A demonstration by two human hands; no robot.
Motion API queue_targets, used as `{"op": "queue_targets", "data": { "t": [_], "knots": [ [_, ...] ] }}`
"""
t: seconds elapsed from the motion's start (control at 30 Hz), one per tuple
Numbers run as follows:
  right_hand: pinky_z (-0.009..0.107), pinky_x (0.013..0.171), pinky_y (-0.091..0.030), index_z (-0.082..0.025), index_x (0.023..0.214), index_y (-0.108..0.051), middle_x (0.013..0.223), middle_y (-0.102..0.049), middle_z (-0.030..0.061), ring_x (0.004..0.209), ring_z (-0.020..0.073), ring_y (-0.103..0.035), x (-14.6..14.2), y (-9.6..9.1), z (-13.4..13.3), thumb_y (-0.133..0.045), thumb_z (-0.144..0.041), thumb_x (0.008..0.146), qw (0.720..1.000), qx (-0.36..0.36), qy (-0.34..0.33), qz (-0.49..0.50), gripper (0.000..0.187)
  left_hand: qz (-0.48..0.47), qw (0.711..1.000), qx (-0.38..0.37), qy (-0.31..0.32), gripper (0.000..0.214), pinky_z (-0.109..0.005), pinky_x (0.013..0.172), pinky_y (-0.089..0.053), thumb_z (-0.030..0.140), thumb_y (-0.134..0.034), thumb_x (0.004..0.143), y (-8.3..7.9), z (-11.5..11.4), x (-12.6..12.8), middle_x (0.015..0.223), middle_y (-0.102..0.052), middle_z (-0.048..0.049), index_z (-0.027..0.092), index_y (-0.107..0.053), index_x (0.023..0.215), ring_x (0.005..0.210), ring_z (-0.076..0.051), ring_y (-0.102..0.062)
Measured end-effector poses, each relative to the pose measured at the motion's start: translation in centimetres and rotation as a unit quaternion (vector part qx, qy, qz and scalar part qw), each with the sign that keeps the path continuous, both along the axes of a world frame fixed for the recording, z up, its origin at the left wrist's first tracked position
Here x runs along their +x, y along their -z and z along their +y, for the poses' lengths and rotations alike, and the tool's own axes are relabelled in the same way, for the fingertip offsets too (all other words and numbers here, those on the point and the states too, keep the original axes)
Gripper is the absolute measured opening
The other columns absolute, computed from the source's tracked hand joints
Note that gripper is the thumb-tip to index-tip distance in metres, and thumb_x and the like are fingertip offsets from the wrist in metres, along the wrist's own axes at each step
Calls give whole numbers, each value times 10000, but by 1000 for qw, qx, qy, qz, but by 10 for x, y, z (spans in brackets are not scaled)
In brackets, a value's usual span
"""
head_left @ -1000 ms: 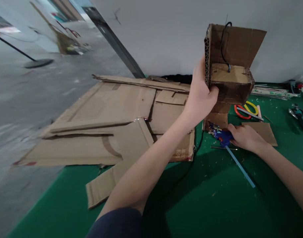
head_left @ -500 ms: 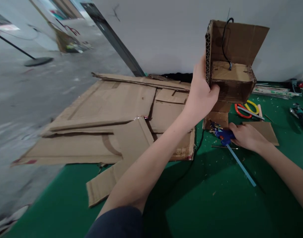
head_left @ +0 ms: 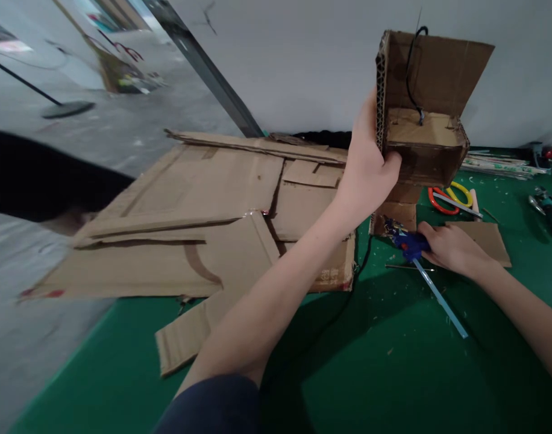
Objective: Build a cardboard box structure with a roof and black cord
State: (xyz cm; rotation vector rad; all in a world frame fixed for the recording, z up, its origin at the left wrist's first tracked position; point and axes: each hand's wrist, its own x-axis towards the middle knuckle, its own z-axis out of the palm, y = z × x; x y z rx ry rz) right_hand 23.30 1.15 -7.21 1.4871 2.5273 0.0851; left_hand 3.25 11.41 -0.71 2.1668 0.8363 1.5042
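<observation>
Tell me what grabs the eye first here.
The tall cardboard structure, upper right, gripped by the left hand, with a black wire running into it. Below it, the right hand closes on a blue glue gun lying on the green table. Flattened cardboard sheets sprawl across the left.

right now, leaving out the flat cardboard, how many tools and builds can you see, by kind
glue gun: 1
scissors: 1
teal tool: 1
cardboard model: 1
total: 4
</observation>
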Motion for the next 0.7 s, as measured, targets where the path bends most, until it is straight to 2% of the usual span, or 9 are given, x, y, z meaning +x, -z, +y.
{"op": "queue_targets", "data": {
  "t": [0.13, 0.37, 0.7],
  "knots": [
    [300, 521, -271, -139, 1115, -473, 795, -714, 127, 709, 295, -696, -2, 1, 1, -498, -320, 895, 1000, -1, 4, -10, 287, 6, 1000, -7, -8, 675, -415, 1267, -178, 201, -517, 860, 1, 1, 0, 1520, -382, -45, 288, -216, 1457, 1493, -258, -244],
    [303, 521, -263, -130, 1094, -487, 794, -715, 127, 705, 293, -697, -3, -1, 2, -501, -308, 897, 1000, -20, 11, -15, 266, 7, 1000, 23, 6, 673, -422, 1274, -147, 218, -499, 887, 6, 8, -2, 1490, -422, -23, 321, -185, 1474, 1500, -241, -225],
    [298, 528, -267, -125, 1122, -480, 783, -707, 124, 709, 281, -692, -1, 4, 0, -510, -308, 891, 1000, 1, -10, -6, 296, 3, 999, 21, -31, 623, -408, 1239, -270, 144, -500, 827, 4, 2, 0, 1482, -405, -65, 267, -276, 1395, 1458, -246, -317]
  ]
}}
